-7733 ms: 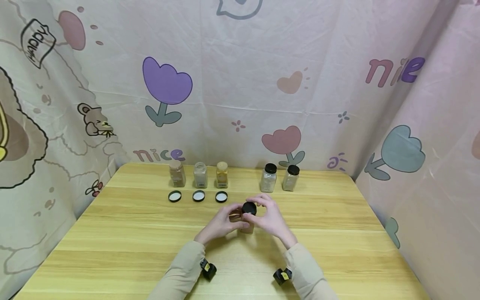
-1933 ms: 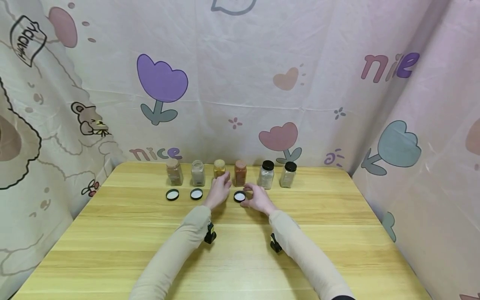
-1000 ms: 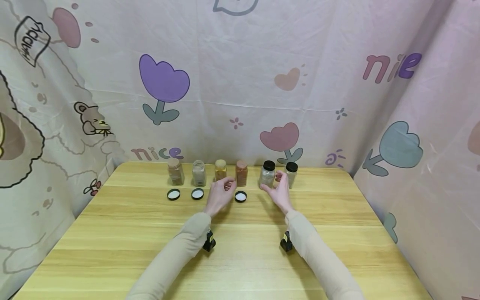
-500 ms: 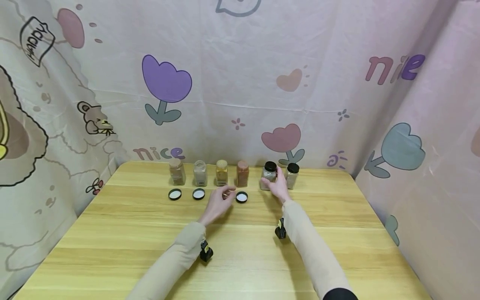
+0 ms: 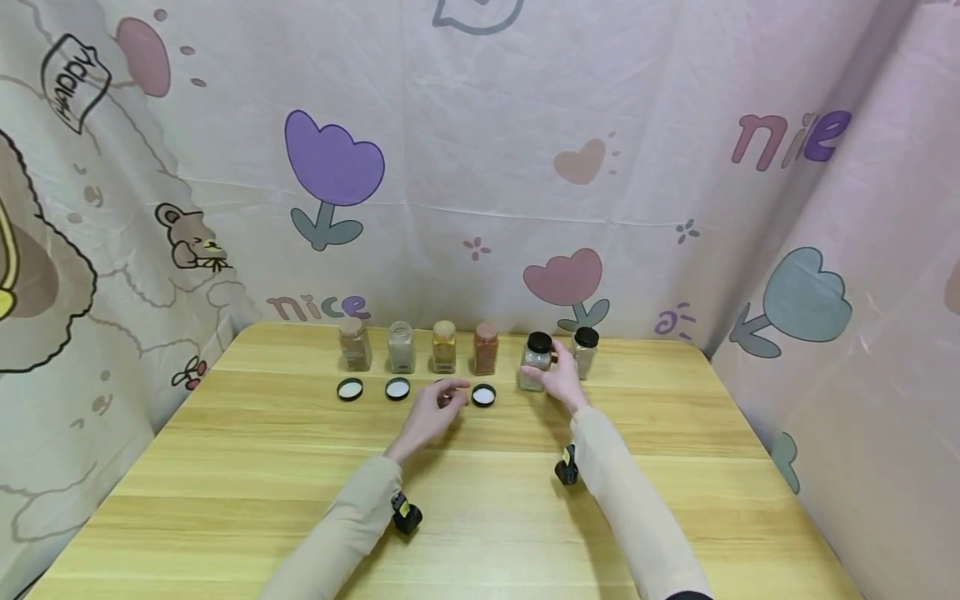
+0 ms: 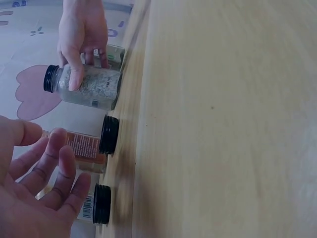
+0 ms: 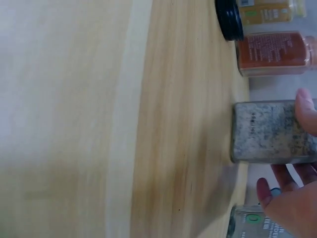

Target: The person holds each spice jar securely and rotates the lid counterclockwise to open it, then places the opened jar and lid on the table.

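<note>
My right hand grips a clear spice jar with a black lid and grey, speckled contents. Thumb and fingers are on opposite sides of this jar in the left wrist view. My left hand hovers over the table with loosely bent fingers, holding nothing. It partly covers one black lid, and another lid lies just right of its fingertips. Behind the lids stand an uncapped red spice jar and an uncapped yellow spice jar.
A second black-capped jar stands just right of my right hand. To the left are an uncapped brown jar and a pale grey one, each with an upturned lid in front. A printed curtain hangs behind the table.
The red jar, earlier between both hands with its lid on, now stands uncapped in the row. My right hand left its lid, gripped the grey jar and drew it slightly nearer; my left hand drew back.
</note>
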{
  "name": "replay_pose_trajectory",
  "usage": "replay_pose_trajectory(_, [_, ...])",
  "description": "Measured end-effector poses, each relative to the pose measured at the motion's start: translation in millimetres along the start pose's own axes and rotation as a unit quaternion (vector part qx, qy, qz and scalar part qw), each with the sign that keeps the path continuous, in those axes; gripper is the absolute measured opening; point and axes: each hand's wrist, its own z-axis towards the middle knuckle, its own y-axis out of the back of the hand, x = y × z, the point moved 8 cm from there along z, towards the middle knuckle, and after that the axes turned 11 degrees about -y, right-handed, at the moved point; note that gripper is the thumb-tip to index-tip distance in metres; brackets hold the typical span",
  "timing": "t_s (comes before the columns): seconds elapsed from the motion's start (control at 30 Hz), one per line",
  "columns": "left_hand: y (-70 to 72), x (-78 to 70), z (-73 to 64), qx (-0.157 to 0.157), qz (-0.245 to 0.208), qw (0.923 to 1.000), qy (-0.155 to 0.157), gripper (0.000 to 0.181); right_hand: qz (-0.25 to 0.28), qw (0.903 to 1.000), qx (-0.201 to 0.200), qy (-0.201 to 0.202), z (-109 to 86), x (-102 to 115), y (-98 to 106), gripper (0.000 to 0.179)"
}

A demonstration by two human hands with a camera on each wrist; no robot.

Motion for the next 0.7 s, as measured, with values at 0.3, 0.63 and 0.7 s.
replay_pose_trajectory(0.3, [1.8, -7.8, -5.3, 0.000, -0.019, 0.9997, -0.015, 0.030, 0.026, 0.9975, 0.055, -0.035, -27.1, -2, -4, 0.064])
replay_pose_trajectory(0.63, [1.4, -19.3, -10.9, -0.012, -0.047, 0.9980, -0.039, 0.031, -0.008, 0.9983, 0.059, 0.002, -53.6, 2, -7, 0.054])
replay_pose_trajectory(0.7, [0.1, -23.7, -11.2, -0.009, -0.057, 0.9971, -0.050, 0.032, -0.012, 0.9982, 0.058, 0.010, -58.4, 4, -8, 0.054])
